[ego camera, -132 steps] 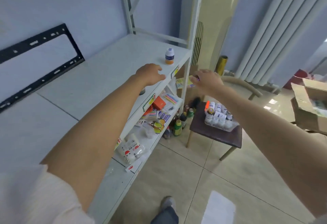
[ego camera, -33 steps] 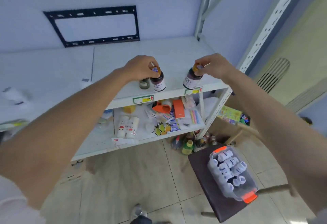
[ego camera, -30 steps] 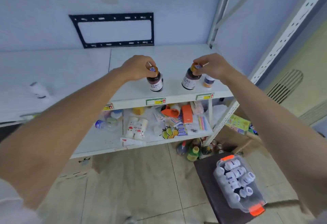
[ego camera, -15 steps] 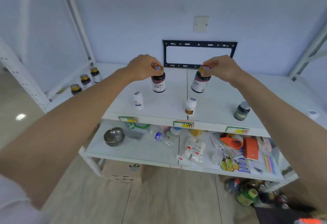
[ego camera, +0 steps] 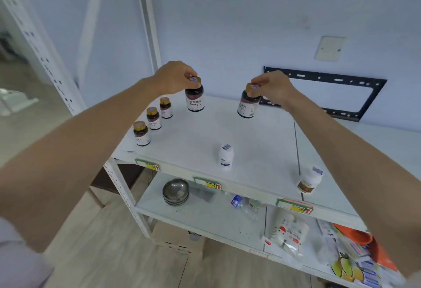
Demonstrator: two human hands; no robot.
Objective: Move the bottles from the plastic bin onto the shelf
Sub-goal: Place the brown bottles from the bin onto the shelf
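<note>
The white shelf (ego camera: pixel 205 137) fills the centre and right of the frame; its top board runs from the left upright toward the right edge, where it is cut off. A lower board is seen beneath it, at lower centre and lower right.

Both forearms enter from the lower corners and converge at the upper centre. The left hand (ego camera: pixel 175 77) is curled over the gold cap of the left dark bottle (ego camera: pixel 194 101), which is pinched from above by the fingertips. The bottle's long axis is vertical, cap up, label toward the camera. Whether its base touches the board cannot be determined.

The right hand (ego camera: pixel 274 86) pinches the cap of the right dark bottle (ego camera: pixel 248 104) in the same manner. This bottle is tilted slightly, its base swung toward the lower left of the frame, and appears to be just above the board.

A row of three standing dark bottles (ego camera: pixel 153 118) is placed upright along the left edge of the top board, caps up. A white bottle (ego camera: pixel 226 156) stands upright near the front edge at centre. A white-and-brown bottle (ego camera: pixel 309 179) stands farther right, leaning in the wide-angle view.

On the lower board, a metal bowl (ego camera: pixel 175 192), a clear bottle lying on its side (ego camera: pixel 243 205) and packets (ego camera: pixel 288 233) are seen; the items at lower right are blurred and cut off. The plastic bin is out of frame.
</note>
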